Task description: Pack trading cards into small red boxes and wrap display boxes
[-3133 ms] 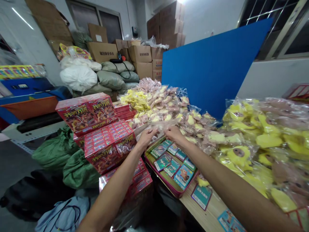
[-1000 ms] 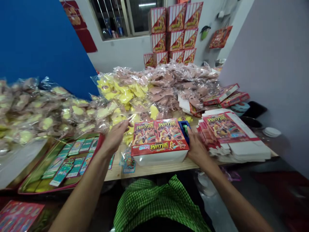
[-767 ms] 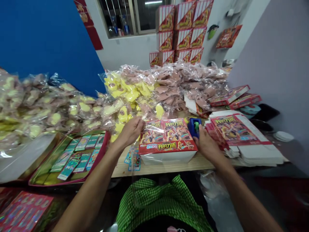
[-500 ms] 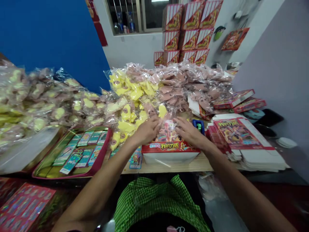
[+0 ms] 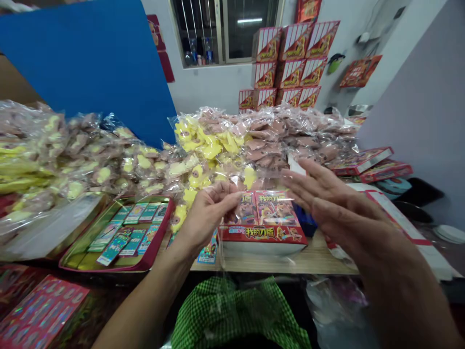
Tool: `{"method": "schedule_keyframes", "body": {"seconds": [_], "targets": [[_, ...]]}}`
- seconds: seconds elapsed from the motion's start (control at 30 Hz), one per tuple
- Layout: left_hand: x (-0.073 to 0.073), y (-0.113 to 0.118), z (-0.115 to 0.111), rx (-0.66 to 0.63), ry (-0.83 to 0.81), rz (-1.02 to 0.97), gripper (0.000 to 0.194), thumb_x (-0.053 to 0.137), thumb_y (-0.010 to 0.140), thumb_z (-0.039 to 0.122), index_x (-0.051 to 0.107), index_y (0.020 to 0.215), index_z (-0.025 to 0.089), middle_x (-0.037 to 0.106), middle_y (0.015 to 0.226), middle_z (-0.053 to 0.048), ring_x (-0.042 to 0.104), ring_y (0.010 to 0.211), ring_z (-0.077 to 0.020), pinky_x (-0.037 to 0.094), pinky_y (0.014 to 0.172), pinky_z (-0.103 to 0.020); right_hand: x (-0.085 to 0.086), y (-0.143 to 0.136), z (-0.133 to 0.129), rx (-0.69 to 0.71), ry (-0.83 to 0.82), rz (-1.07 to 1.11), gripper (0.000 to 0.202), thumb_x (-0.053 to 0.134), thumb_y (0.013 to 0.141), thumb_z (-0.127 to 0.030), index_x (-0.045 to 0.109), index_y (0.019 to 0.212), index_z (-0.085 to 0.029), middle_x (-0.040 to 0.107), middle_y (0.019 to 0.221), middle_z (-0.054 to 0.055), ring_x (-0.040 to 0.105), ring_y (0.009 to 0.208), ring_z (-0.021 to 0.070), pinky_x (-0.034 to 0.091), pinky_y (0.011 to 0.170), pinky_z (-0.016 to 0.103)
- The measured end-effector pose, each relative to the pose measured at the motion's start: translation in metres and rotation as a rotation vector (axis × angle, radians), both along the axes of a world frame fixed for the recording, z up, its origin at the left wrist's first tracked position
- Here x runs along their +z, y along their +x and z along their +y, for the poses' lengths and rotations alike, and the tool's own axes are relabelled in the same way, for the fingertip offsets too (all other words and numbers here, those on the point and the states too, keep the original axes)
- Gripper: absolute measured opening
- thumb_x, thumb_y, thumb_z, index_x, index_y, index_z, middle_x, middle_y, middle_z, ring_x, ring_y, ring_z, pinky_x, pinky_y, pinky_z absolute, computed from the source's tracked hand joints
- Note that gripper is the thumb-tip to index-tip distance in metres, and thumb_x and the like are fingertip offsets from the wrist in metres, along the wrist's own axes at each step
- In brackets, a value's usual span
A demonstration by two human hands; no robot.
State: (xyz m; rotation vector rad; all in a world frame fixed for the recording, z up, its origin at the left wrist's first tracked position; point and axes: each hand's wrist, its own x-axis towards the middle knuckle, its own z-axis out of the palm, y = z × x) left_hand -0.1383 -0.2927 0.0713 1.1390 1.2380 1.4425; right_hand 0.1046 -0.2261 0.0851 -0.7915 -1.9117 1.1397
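A red-and-white display box (image 5: pixel 264 236) stands at the front edge of the wooden table, with two printed packs (image 5: pixel 275 208) showing side by side in its top. Over the box's left corner, my left hand (image 5: pixel 209 211) is pinched on clear plastic film (image 5: pixel 221 257), which hangs in front of the box and is hard to trace. My right hand (image 5: pixel 341 213) is raised to the right of the box, fingers stretched out flat; film passes near its fingertips, but a grip on it does not show. A blue tape dispenser (image 5: pixel 305 220) is partly hidden behind this hand.
Bagged yellow and brown toys (image 5: pixel 207 140) are heaped across the back. A tray (image 5: pixel 160 242) with several card packs sits at left. Flat boxes (image 5: pixel 363 160) and cardboard blanks (image 5: pixel 417 242) lie at right. Stacked cartons (image 5: pixel 290 63) stand by the wall.
Both hands have come off the top of the box. The left moved slightly left and now pinches film; the right rose and moved right, toward the camera. The view has tilted up a little.
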Motion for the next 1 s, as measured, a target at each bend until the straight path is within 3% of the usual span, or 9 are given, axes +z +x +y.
{"method": "schedule_keyframes", "body": {"seconds": [0.07, 0.17, 0.27, 0.4, 0.57, 0.67, 0.73, 0.87, 1.0], "targets": [[-0.001, 0.014, -0.009, -0.048, -0.063, -0.107, 0.026, 0.08, 0.078, 0.041, 0.064, 0.081, 0.02, 0.059, 0.059, 0.004, 0.049, 0.048, -0.0077, 0.039, 0.048, -0.021, 0.009, -0.009, -0.009, 0.025, -0.095, 0.008, 0.074, 0.062, 0.09, -0.044, 0.035, 0.158, -0.031, 0.05, 0.155, 0.012, 0.052, 0.14, 0.0346, 0.06, 0.101, 0.046], [-0.009, 0.031, -0.019, -0.094, -0.101, -0.196, 0.031, 0.084, 0.075, 0.044, 0.066, 0.082, 0.021, 0.061, 0.059, 0.004, 0.051, 0.048, -0.008, 0.04, 0.048, -0.021, 0.001, -0.021, -0.007, -0.041, -0.264, 0.041, 0.072, 0.069, 0.088, -0.046, 0.041, 0.149, -0.021, 0.071, 0.099, 0.011, 0.071, 0.091, 0.0277, 0.062, 0.07, 0.036], [-0.018, 0.032, -0.023, -0.047, -0.072, -0.238, 0.032, 0.084, 0.074, 0.047, 0.067, 0.08, 0.021, 0.063, 0.059, 0.003, 0.05, 0.048, -0.0083, 0.039, 0.049, -0.021, -0.012, -0.019, 0.001, -0.087, -0.318, 0.127, 0.049, 0.072, 0.086, -0.049, 0.057, 0.122, -0.02, 0.054, 0.066, -0.003, 0.053, 0.057, 0.0156, 0.046, 0.05, 0.025], [-0.02, 0.01, -0.017, 0.094, 0.0, -0.153, 0.028, 0.079, 0.08, 0.046, 0.07, 0.071, 0.021, 0.065, 0.063, 0.001, 0.051, 0.055, -0.0084, 0.041, 0.055, -0.022, -0.012, -0.001, 0.015, -0.07, -0.133, 0.07, 0.031, 0.072, 0.089, -0.047, 0.064, 0.109, -0.024, 0.056, 0.07, -0.002, 0.054, 0.06, 0.0159, 0.044, 0.052, 0.026], [-0.013, -0.005, -0.006, -0.099, -0.116, 0.0, 0.02, 0.081, 0.076, 0.039, 0.078, 0.071, 0.021, 0.069, 0.068, -0.002, 0.053, 0.057, -0.0088, 0.039, 0.054, -0.022, 0.004, 0.012, 0.042, -0.129, 0.026, -0.013, 0.024, 0.069, 0.092, -0.041, 0.065, 0.112, -0.027, 0.062, 0.085, 0.002, 0.057, 0.07, 0.0188, 0.044, 0.054, 0.028], [-0.01, -0.004, 0.0, -0.125, -0.173, -0.097, 0.015, 0.084, 0.071, 0.035, 0.08, 0.077, 0.021, 0.074, 0.077, -0.003, 0.047, 0.05, -0.0061, 0.03, 0.043, -0.021, 0.013, 0.01, 0.049, -0.132, 0.104, -0.059, 0.023, 0.066, 0.092, -0.042, 0.066, 0.111, -0.029, 0.057, 0.077, 0.001, 0.054, 0.067, 0.0195, 0.041, 0.053, 0.029], [-0.008, -0.003, 0.004, -0.114, -0.203, -0.232, 0.017, 0.086, 0.069, 0.031, 0.081, 0.083, 0.021, 0.078, 0.085, -0.005, 0.055, 0.053, -0.007, 0.026, 0.039, -0.019, 0.017, 0.008, 0.048, -0.134, 0.145, -0.09, 0.023, 0.067, 0.091, -0.043, 0.066, 0.108, -0.028, 0.056, 0.076, 0.002, 0.054, 0.068, 0.0199, 0.042, 0.054, 0.03], [-0.004, 0.0, 0.008, -0.073, -0.275, -0.475, 0.016, 0.087, 0.068, 0.019, 0.079, 0.082, 0.016, 0.078, 0.082, -0.007, 0.074, 0.075, -0.0134, 0.043, 0.047, -0.012, 0.014, 0.009, 0.039, -0.18, 0.136, -0.054, 0.027, 0.07, 0.089, -0.045, 0.065, 0.108, -0.027, 0.062, 0.085, 0.004, 0.058, 0.072, 0.0207, 0.043, 0.053, 0.029], [-0.005, 0.009, 0.004, 0.035, -0.27, -0.546, 0.017, 0.088, 0.072, 0.023, 0.075, 0.08, 0.015, 0.073, 0.067, -0.002, 0.07, 0.058, -0.0082, 0.057, 0.058, -0.013, 0.0, 0.019, 0.032, -0.229, 0.036, -0.006, 0.034, 0.07, 0.088, -0.05, 0.063, 0.111, -0.026, 0.061, 0.08, 0.003, 0.055, 0.064, 0.0189, 0.038, 0.047, 0.029]]}}
